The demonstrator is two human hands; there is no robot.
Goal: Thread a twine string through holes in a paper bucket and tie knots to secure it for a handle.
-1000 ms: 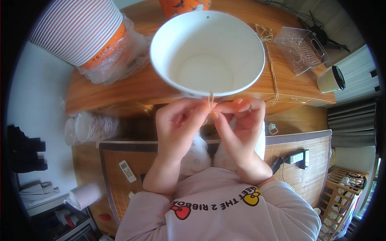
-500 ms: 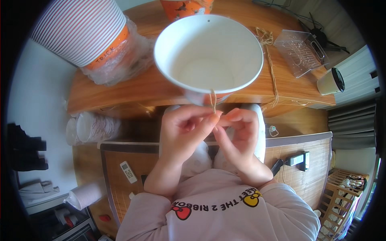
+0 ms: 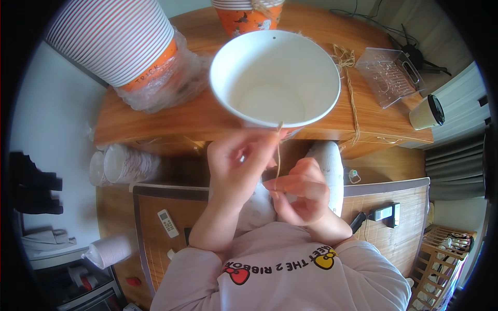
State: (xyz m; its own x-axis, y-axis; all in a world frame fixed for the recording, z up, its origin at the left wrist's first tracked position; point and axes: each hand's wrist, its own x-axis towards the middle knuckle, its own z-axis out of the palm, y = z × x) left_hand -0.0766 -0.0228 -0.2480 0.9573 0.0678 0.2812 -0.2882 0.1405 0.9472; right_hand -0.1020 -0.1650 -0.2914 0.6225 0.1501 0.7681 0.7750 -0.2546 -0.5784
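Note:
A white-lined paper bucket (image 3: 275, 78) with an orange outside stands at the table's front edge, its mouth tilted toward me. A thin strand of tan twine (image 3: 278, 158) hangs from its near rim. My left hand (image 3: 233, 163) is closed at the top of the strand, thumb and fingertips pinching it just below the rim. Lower and to the right, my right hand (image 3: 303, 194) pinches the strand's lower part between thumb and forefinger, its other fingers curled. The exact fingertip contact is partly hidden. A small hole shows in the bucket's far wall.
Stacked orange buckets (image 3: 129, 52) in plastic wrap stand at the left of the wooden table (image 3: 311, 129); more buckets (image 3: 246, 18) stand behind. Loose twine (image 3: 350, 83), a clear plastic box (image 3: 389, 78) and a lidded cup (image 3: 428, 111) lie to the right.
My hands, close together before, have separated: the right has moved down toward me with the twine, drawing it straight. My left hand has risen slightly toward the rim.

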